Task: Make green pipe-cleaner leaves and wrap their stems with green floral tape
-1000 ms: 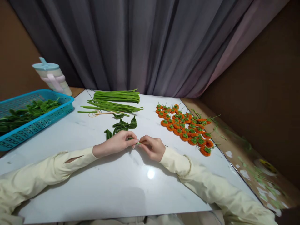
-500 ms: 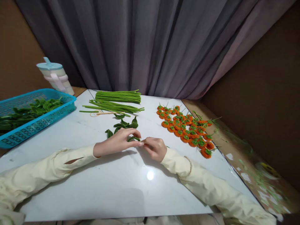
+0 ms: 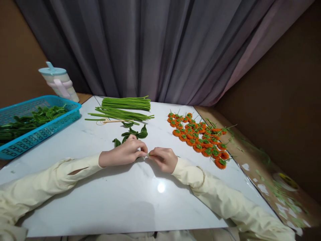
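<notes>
My left hand (image 3: 127, 151) is closed in a pinch over the middle of the white table. Facing it, my right hand (image 3: 164, 158) pinches too, its fingertips almost meeting the left ones. Between them shows a thin end of a green pipe-cleaner leaf (image 3: 148, 155); most of it is hidden by the fingers. Just behind my left hand lie several dark green pipe-cleaner leaves (image 3: 142, 134), one of them off by the wrist side.
Bright green pipe cleaners (image 3: 125, 103) lie in bundles at the back, near a thin wooden stick (image 3: 117, 121). Orange pipe-cleaner flowers (image 3: 198, 147) with green tops spread at right. A blue basket (image 3: 72, 115) of green leaves and a lidded tumbler (image 3: 59, 83) stand left.
My left fingers have closed down around the leaf, which was visible between thumb and fingers before and is now mostly covered. The right hand has barely moved.
</notes>
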Demonstrator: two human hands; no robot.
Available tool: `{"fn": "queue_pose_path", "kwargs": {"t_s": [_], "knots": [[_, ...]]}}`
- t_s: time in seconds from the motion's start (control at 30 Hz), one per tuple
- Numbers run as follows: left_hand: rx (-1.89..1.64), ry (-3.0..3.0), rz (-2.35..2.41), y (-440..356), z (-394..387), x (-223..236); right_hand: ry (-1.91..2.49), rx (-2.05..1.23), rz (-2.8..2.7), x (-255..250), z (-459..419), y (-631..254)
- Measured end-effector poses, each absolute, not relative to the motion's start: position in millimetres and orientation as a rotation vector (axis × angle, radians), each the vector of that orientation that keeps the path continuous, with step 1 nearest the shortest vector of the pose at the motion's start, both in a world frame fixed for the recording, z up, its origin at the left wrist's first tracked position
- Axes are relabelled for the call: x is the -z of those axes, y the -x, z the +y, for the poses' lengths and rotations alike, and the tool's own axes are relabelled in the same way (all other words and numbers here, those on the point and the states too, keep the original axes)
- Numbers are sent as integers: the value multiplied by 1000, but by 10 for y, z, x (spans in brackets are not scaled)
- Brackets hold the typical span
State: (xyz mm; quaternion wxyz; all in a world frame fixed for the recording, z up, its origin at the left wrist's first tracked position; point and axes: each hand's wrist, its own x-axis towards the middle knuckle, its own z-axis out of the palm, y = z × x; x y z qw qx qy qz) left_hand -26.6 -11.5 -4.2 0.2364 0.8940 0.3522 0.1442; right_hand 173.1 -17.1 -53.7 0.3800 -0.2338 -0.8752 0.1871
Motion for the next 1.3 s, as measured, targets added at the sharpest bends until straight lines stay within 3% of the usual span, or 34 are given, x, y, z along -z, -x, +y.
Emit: {"fn": "queue_pose_path", "kwargs": {"t_s": [0.2,0.4,0.53,0.67,0.87,1.07,1.3], "knots": [[-190,-2037,897,287,-38,-15,313,-239,-2318,594,-114,-1724],[-81,-1807,869,274,24,-19,199,-200,-2372,571,-110,-1740],[-172,-1962,940,342,66,-174,340,-350,-2319,548,-134,-1757],[-401,-2586,954,421,-21,-299,595,-626,-2200,524,-161,-1767],[-569,-3326,784,310,-180,-33,823,-987,-1980,482,-157,-1765],[-539,-3323,673,296,-148,21,815,-1153,-1871,497,-138,-1752],[-458,-3009,728,297,-170,-40,780,-1078,-1964,481,-144,-1758]]}}
